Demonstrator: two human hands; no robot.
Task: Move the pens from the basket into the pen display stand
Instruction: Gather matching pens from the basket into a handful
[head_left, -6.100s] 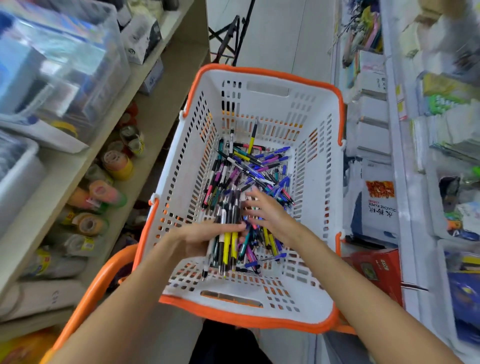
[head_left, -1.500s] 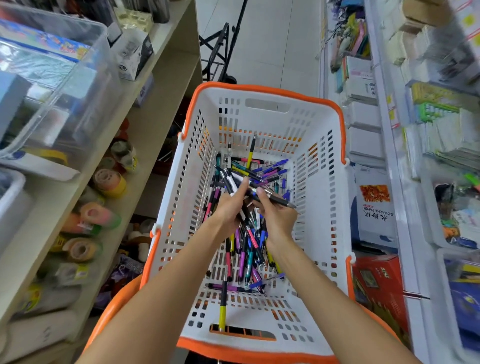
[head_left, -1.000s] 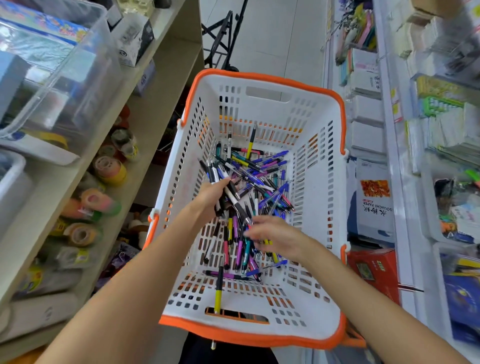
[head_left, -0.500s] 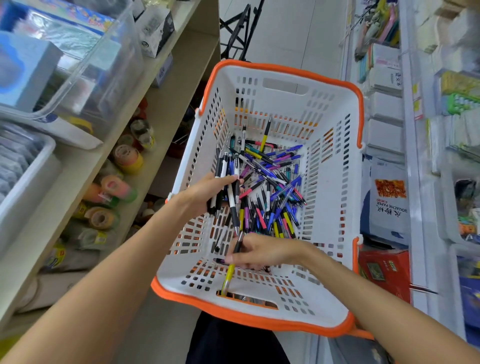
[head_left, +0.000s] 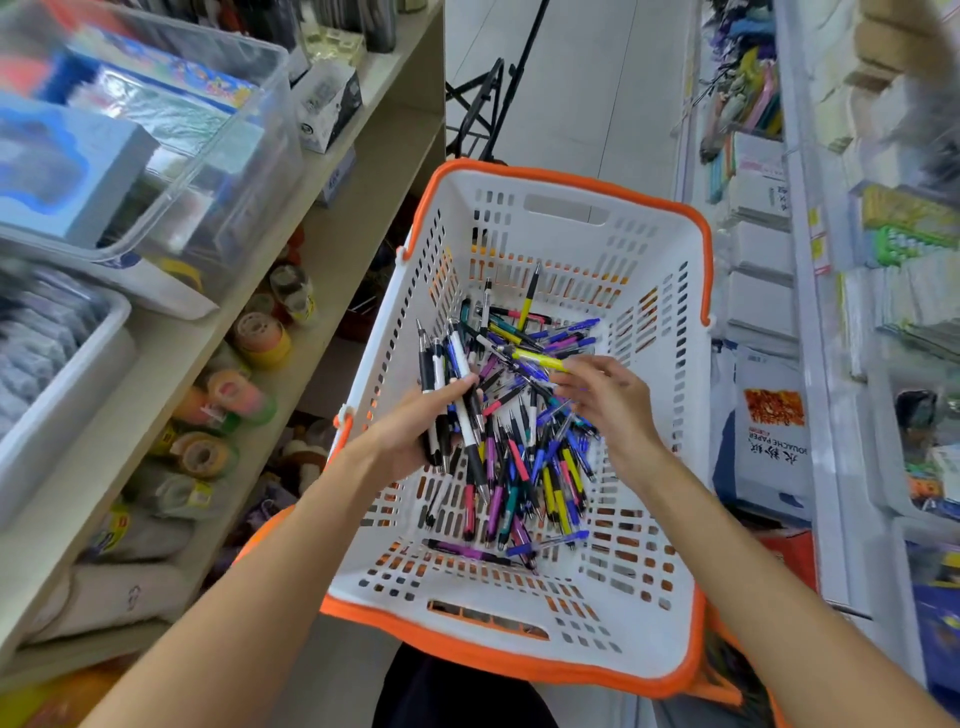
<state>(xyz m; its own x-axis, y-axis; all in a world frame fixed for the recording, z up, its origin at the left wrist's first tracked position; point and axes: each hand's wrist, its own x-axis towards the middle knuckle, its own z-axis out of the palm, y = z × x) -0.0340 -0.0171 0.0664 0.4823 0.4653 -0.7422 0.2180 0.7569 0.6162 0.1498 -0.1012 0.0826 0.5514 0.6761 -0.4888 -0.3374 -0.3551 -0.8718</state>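
left hand (head_left: 415, 441) is gripping a bundle of pens (head_left: 447, 384), mostly black-and-white barrels, fingers curled round them, tips sticking up toward the basket's far-left wall. right hand (head_left: 608, 400) is pinching a yellow pen (head_left: 537, 358) between thumb and fingertips, just above the heap. loose pens (head_left: 524, 467) are lying in a mixed pile on the basket floor, blue, purple, yellow, pink, teal, crowding the middle and running toward the near edge; one purple pen is lying crosswise nearest the near wall. white basket (head_left: 623, 597) with orange rim is sitting tilted in front of the person, both forearms reaching in over its near rim. shelf (head_left: 171, 374) on the left is carrying clear bins and rolls of tape (head_left: 260, 340). right side is showing boxed stationery, blurred. pen display stand: cannot tell where it is.
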